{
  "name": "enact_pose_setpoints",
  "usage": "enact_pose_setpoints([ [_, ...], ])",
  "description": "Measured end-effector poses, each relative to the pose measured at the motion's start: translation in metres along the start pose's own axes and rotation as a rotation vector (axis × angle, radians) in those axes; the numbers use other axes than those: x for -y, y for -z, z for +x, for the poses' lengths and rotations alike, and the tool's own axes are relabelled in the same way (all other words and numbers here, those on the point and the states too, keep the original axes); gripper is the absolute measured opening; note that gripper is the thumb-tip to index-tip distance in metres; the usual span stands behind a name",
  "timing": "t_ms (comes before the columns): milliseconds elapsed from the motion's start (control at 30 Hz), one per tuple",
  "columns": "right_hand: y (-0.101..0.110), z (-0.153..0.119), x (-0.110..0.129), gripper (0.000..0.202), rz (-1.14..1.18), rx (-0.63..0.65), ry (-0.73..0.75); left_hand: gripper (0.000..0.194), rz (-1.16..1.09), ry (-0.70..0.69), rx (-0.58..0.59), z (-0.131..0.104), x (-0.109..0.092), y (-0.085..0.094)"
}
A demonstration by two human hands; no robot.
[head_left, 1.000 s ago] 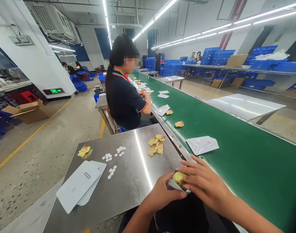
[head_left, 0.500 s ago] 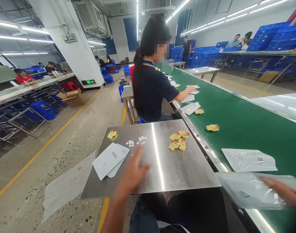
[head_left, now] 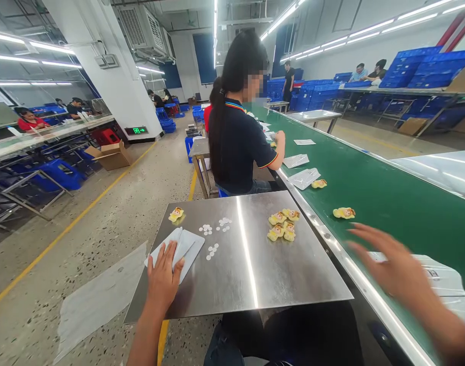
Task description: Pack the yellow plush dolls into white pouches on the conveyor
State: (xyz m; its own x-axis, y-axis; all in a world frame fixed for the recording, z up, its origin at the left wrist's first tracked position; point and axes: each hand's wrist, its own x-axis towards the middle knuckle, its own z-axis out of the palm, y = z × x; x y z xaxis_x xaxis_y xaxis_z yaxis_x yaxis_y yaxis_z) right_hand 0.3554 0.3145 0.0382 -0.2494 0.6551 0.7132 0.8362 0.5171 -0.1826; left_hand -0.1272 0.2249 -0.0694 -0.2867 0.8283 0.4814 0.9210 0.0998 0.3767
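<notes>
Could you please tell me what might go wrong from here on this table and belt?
The left hand is on overlapping white pouches at the left edge of the metal table, so one could slip off. Loose white discs lie close beside the pouches and might scatter if brushed. The right hand, over the green conveyor belt, could knock the nearby yellow doll-faced piece.

Smooth grey metal tabletop (head_left: pixel 301 274): flat pale-grey pouches (head_left: pixel 193 248) at left; one yellow doll-faced figure (head_left: pixel 176 214) beyond; small round white discs (head_left: pixel 206 230) in three clusters; four similar yellow figures (head_left: pixel 289 232) bunched right, touching.
</notes>
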Motion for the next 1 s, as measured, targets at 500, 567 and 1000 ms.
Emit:
enact_pose_setpoints([
  [500, -0.120, 0.050, 0.197, 0.020, 0.779, 0.878, 0.281, 0.063, -1.457, 0.943, 0.393, -0.062, -0.081, -0.001],
  [567, -0.133, 0.050, 0.195, 0.021, 0.839, 0.926, 0.233, 0.056, -1.415, 1.042, 0.347, -0.063, -0.067, 0.003],
  [1000, -0.184, 0.041, 0.148, 0.022, 0.409, 0.820, 0.042, 0.057, -1.382, 1.265, -0.130, -0.060, -0.009, 0.046],
])
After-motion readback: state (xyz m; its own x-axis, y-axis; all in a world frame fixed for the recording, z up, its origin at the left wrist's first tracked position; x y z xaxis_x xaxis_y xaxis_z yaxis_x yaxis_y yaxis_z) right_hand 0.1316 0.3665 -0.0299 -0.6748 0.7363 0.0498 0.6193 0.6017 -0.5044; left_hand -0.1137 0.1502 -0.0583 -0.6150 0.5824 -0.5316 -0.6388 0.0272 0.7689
